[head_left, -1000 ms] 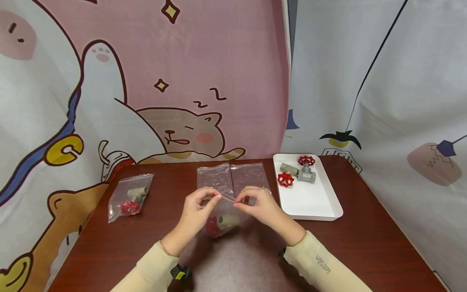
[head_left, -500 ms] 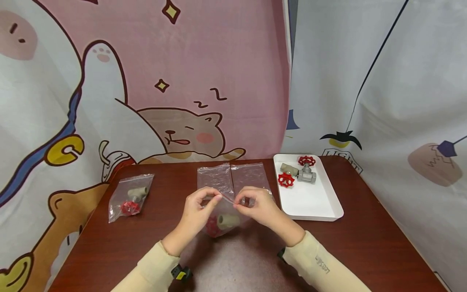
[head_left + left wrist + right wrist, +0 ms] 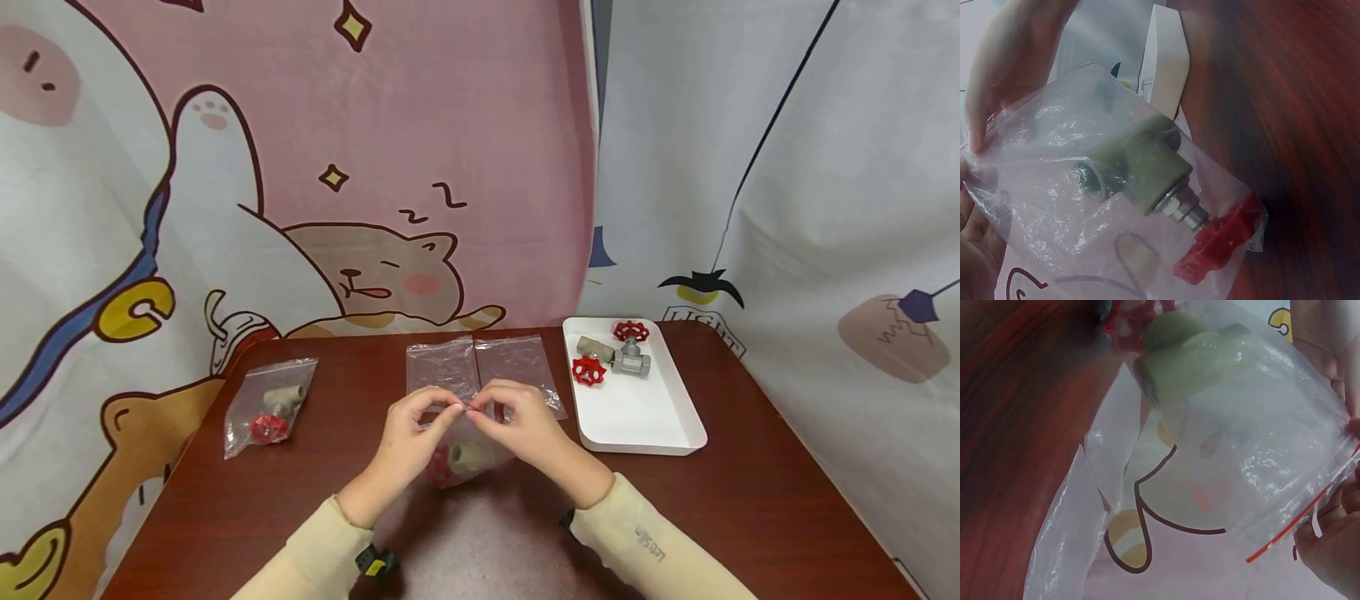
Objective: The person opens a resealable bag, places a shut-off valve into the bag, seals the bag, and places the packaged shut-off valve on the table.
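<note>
Zip-seal bag point(image 3: 1054, 144): hangs beneath both grips, mouth uppermost, loaded end downward; contact with the bench point(image 3: 757, 492) cannot be told.
Left grip point(image 3: 412, 429): thumb and finger pinch the bag's mouth edge.
Right grip point(image 3: 525, 425): pinches the same edge, fingertips right beside those of the left grip.
Red seal strip point(image 3: 1291, 528): narrow, along the mouth at the grips; full closure cannot be told.
Valve point(image 3: 1154, 162): inside the bag, below the grips; matte olive-green tee body, tubular ends, shiny metal neck.
Red handwheel point(image 3: 1219, 242): in the bag's lower corner, nearer the left grip; stem axis runs crosswise.
Bag material: clear, thin, glossy, wrinkled film.
White tray point(image 3: 645, 421): right of the right grip; shallow, round-cornered; holds a grey metal valve point(image 3: 632, 361).
Bagged valve point(image 3: 282, 398): left of the left grip.
</note>
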### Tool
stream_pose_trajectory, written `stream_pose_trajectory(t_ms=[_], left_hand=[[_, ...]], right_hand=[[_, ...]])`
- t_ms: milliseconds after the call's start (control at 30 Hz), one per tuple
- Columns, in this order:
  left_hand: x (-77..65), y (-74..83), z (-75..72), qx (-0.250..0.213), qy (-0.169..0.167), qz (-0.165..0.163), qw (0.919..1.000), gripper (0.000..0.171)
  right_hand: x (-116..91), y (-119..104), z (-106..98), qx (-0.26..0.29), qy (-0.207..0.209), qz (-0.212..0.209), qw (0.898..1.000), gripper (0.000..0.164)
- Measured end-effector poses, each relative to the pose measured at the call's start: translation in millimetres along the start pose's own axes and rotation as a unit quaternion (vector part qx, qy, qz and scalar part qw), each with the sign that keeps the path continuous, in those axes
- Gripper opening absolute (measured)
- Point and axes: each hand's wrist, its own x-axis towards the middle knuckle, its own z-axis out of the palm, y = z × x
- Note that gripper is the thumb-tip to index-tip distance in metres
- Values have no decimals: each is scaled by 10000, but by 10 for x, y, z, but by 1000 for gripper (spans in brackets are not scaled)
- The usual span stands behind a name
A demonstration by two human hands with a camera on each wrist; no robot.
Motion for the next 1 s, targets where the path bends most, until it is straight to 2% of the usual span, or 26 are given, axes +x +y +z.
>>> stream_pose_trajectory(t_ms=[200,333,500,733,867,1000], left_hand=[[-27,-63,4,123,-15,179,9998,4],[-30,-62,6,214,62,370,9991,3],[-19,-80,7,268,194,376,9987,7],[-7,-93,16,335,258,326,9986,3],[0,-23,14,319,252,233,9989,3],[13,171,-18,312,194,164,9992,6]], right_hand=[[-73,257,94,-111,116,-69,9998,8],[-100,331,91,-179,57,-204,9996,7],[-153,392,50,-175,-42,-96,9998,6],[-200,451,11,-91,-82,31,9999,7],[-221,459,2,-73,-104,220,9997,6],[-231,419,-14,-68,-125,379,9992,8]])
